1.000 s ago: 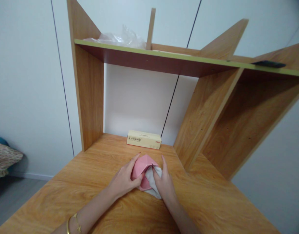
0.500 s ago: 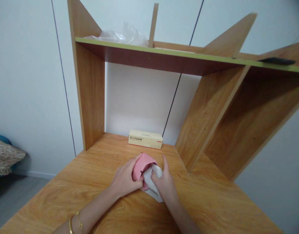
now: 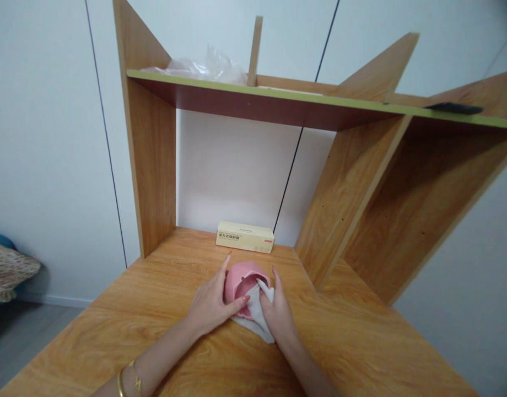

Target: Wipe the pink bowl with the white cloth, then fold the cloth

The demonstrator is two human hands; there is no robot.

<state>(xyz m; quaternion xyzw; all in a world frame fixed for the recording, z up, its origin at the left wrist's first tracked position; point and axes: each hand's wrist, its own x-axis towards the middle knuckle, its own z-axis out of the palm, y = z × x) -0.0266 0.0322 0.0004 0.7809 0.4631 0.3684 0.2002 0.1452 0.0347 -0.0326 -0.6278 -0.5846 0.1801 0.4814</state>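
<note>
- Pink bowl [image 3: 241,277] sits tilted on its side on the wooden desk [image 3: 154,309], caught between our two hands.
- Our left hand [image 3: 210,306] cups its outer wall, fingers laid along it and thumb hooked over the rim.
- Our right hand [image 3: 279,317] is closed on a white cloth [image 3: 255,320] and presses it into the bowl's mouth; the cloth's loose end lies on the desk between our palms.
- Just beyond our fingertips lies a long cream box [image 3: 244,237]; high above it, crumpled clear plastic [image 3: 204,65] rests on the shelf [image 3: 278,96].
</note>
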